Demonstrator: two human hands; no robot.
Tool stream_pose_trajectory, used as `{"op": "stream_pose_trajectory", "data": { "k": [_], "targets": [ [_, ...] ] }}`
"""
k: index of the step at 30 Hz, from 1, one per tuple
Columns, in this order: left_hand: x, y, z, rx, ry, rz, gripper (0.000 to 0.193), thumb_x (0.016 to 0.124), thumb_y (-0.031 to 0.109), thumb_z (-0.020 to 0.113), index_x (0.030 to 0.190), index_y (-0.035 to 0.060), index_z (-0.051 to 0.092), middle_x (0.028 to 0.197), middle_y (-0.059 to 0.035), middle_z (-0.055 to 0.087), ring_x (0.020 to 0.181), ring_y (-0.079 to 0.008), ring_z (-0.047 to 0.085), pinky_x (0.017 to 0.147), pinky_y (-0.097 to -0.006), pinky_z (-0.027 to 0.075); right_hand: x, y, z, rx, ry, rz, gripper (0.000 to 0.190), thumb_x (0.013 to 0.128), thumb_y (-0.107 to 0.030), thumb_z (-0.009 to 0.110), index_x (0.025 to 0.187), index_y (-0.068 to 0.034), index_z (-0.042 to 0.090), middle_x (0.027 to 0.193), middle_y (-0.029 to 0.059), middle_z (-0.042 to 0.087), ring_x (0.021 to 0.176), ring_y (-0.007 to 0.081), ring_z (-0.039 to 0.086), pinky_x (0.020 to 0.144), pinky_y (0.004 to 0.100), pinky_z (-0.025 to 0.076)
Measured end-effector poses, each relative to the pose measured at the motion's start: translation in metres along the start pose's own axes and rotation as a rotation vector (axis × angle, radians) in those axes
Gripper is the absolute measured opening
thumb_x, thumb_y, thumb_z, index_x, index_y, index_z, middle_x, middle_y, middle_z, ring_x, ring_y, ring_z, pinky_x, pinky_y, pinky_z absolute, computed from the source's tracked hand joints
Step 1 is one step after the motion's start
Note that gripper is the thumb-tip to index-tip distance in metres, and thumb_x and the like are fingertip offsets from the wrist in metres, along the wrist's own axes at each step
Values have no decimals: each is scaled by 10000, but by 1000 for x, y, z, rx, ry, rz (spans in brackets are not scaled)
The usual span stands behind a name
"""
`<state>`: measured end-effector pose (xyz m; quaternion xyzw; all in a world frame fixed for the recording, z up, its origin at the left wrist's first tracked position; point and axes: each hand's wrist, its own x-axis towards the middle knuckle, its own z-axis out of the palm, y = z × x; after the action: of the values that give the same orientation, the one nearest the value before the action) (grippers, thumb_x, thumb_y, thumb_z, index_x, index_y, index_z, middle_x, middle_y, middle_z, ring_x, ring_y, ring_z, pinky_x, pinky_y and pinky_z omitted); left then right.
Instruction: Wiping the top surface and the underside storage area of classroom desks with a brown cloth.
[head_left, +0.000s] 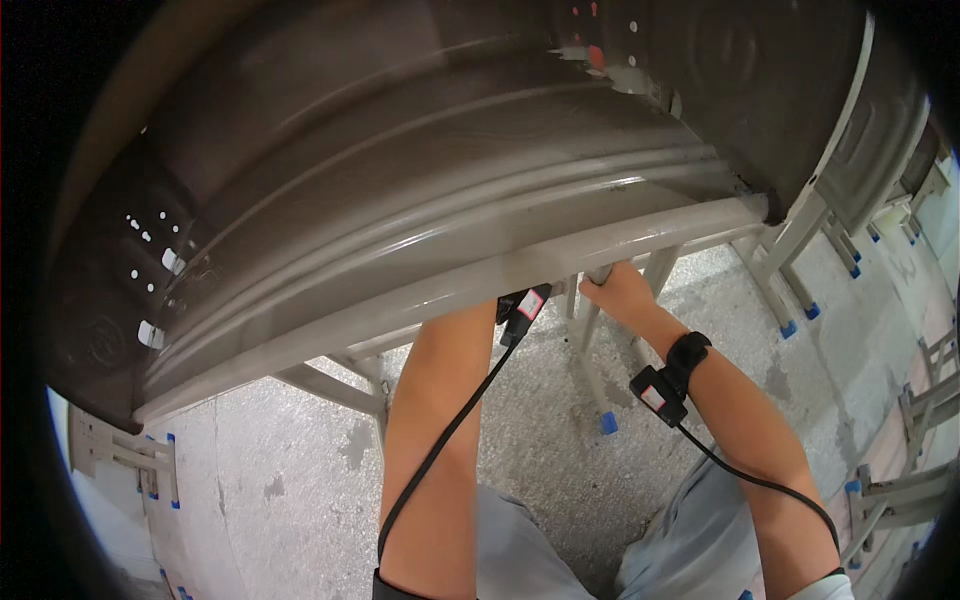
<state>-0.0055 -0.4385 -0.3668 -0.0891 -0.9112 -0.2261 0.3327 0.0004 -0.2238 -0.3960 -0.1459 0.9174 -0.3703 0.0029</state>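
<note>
In front of me is a brown moulded metal desk tray (420, 142), with a rounded lip (450, 281) along its near edge. My right hand (626, 292) is just below that lip, fingers wrapped around a short grey rod-like piece (598, 276). Whether this piece is a tool handle or part of the frame cannot be told. My left forearm (439, 390) reaches up under the lip, which hides my left hand. A pale metal leg (589, 352) with a blue foot cap (608, 423) stands beneath the tray.
Punched holes and slots mark the tray's left side panel (120, 300). Black cables (450, 431) run along both forearms from wrist-worn devices (660, 394). More blue-capped furniture legs (799, 292) stand at right and left on the speckled floor (300, 480). My knees (517, 532) are below.
</note>
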Motion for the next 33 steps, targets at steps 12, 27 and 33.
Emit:
{"op": "stream_pose_trajectory", "data": {
  "k": [12,27,33],
  "targets": [
    [2,-11,-3,14,-39,-8,243,832,155,505,1017,56,628,995,-192,624,920,-371,575,793,-434,457,4,7,2,13,-43,-20,405,720,-346,639,1001,-56,612,843,152,655,816,332,637,729,406,502],
    [-18,-13,46,17,-126,10,289,814,84,489,1075,86,613,994,-189,608,919,-368,570,796,-438,456,-1,-5,-1,-3,-59,29,404,716,-318,643,1028,-63,609,868,164,647,834,330,630,735,409,495],
    [-36,36,13,-58,-271,-223,375,814,6,458,1152,116,579,1003,-180,557,911,-372,559,796,-442,458,0,0,-1,33,20,6,390,714,-322,655,954,-17,617,802,186,645,786,342,634,703,408,493]
  ]
}}
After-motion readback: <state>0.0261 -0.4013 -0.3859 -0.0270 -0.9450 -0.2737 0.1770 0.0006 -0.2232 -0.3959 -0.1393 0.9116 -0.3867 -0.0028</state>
